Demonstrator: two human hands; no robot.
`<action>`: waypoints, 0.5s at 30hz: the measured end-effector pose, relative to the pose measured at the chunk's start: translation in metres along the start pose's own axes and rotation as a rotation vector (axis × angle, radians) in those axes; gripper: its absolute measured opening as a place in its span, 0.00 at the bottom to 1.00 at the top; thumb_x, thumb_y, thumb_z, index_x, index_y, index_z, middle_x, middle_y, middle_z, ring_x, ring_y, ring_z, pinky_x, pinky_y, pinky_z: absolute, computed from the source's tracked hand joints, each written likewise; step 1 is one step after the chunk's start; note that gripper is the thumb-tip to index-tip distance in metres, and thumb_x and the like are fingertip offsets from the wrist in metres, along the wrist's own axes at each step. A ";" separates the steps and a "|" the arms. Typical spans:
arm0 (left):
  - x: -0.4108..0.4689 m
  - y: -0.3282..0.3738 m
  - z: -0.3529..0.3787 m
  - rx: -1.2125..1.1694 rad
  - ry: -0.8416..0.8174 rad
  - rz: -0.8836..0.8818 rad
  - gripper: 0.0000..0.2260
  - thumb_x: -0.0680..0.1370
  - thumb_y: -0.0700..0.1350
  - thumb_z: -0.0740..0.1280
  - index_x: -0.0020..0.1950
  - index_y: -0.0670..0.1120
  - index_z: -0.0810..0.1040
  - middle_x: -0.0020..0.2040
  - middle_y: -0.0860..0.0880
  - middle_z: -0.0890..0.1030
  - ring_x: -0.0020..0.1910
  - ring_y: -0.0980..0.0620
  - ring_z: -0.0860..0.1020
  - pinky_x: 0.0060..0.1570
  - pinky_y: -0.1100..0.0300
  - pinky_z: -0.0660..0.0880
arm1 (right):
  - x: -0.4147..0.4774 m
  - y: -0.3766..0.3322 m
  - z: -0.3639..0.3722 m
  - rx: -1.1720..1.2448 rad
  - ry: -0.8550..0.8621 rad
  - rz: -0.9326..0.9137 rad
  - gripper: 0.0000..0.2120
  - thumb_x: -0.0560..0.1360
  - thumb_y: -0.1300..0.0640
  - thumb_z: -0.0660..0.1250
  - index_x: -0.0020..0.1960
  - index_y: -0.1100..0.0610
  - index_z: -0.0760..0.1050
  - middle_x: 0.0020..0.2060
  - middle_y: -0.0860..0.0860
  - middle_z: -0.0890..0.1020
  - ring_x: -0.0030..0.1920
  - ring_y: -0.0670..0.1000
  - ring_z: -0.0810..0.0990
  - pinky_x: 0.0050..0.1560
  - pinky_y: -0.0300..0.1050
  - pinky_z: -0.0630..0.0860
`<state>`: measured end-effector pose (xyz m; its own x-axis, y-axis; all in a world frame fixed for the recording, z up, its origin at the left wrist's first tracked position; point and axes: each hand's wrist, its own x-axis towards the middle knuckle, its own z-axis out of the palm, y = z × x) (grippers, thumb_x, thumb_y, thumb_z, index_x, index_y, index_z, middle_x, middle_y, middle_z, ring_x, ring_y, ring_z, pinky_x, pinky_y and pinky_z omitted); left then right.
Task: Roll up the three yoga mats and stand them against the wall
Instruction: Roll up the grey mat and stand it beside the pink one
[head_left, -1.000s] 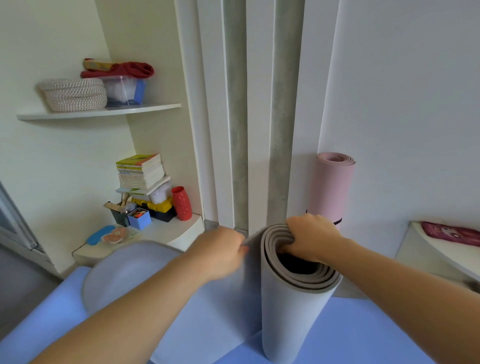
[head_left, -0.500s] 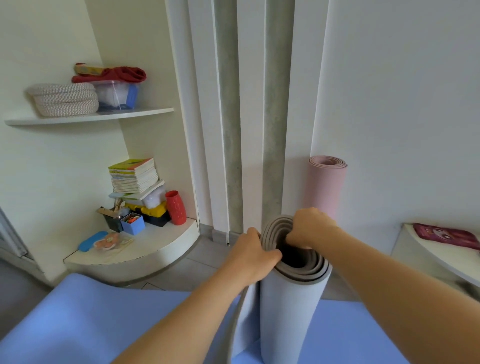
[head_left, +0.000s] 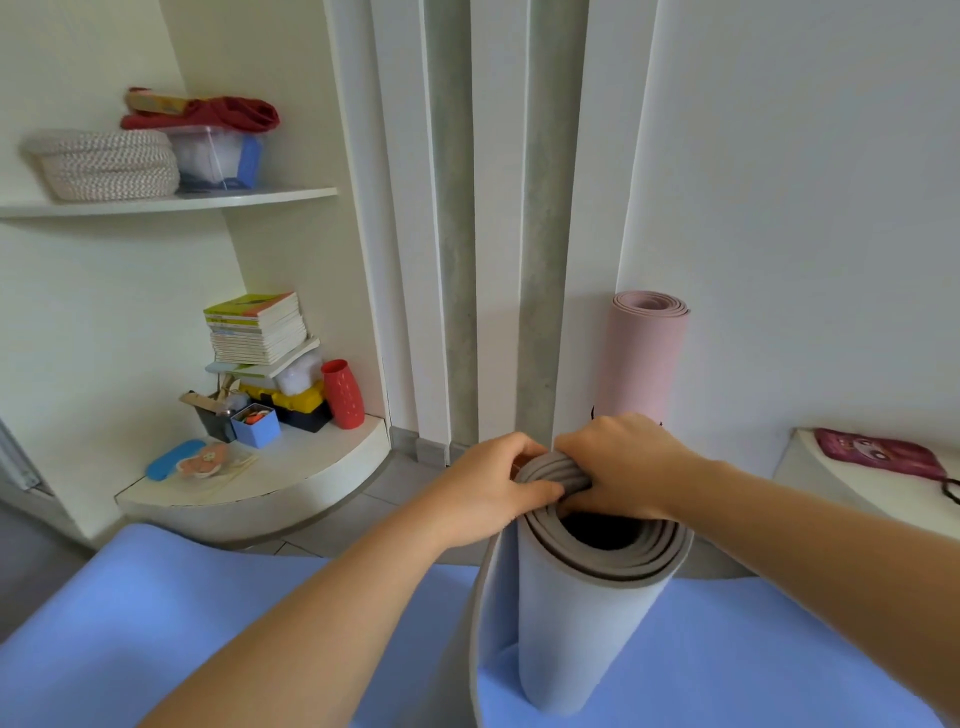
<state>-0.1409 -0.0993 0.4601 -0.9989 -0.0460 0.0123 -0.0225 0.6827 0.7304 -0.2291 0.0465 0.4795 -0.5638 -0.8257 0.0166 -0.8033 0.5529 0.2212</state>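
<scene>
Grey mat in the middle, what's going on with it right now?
A person holds the grey mat upright on its end, left hand and right hand both gripping its top rim, with a loose outer flap not yet wound in. The pink mat stands rolled against the wall. The blue mat lies flat underneath.

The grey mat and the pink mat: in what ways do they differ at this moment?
The pink mat stands alone against the wall, untouched; the grey mat stands on the blue mat, away from the wall, its top gripped by the left hand and the right hand. The pink mat is wound closed; the grey mat has a loose outer flap on its left side. Both are rolled and upright.
</scene>
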 end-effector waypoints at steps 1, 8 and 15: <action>-0.001 -0.003 0.000 -0.028 0.004 -0.006 0.16 0.76 0.53 0.67 0.62 0.52 0.74 0.54 0.59 0.79 0.51 0.63 0.76 0.47 0.74 0.70 | 0.000 0.001 0.000 0.011 0.021 0.015 0.18 0.72 0.36 0.63 0.50 0.51 0.73 0.44 0.50 0.80 0.46 0.54 0.79 0.44 0.44 0.73; -0.022 -0.023 0.002 -0.104 -0.325 -0.177 0.13 0.76 0.57 0.66 0.59 0.64 0.69 0.55 0.64 0.76 0.53 0.60 0.77 0.53 0.60 0.77 | 0.005 0.025 0.006 0.084 0.032 0.238 0.20 0.68 0.33 0.66 0.41 0.52 0.75 0.36 0.49 0.76 0.39 0.52 0.76 0.40 0.42 0.72; -0.010 0.001 -0.005 0.260 -0.082 -0.236 0.07 0.76 0.37 0.54 0.41 0.42 0.69 0.38 0.44 0.73 0.36 0.47 0.70 0.34 0.59 0.66 | 0.011 0.011 0.002 0.122 0.094 0.367 0.16 0.71 0.41 0.67 0.45 0.54 0.75 0.41 0.51 0.77 0.42 0.54 0.75 0.41 0.43 0.70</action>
<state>-0.1310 -0.1014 0.4640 -0.9646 -0.1733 -0.1986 -0.2526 0.8232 0.5084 -0.2449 0.0438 0.4806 -0.8025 -0.5739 0.1631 -0.5715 0.8179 0.0662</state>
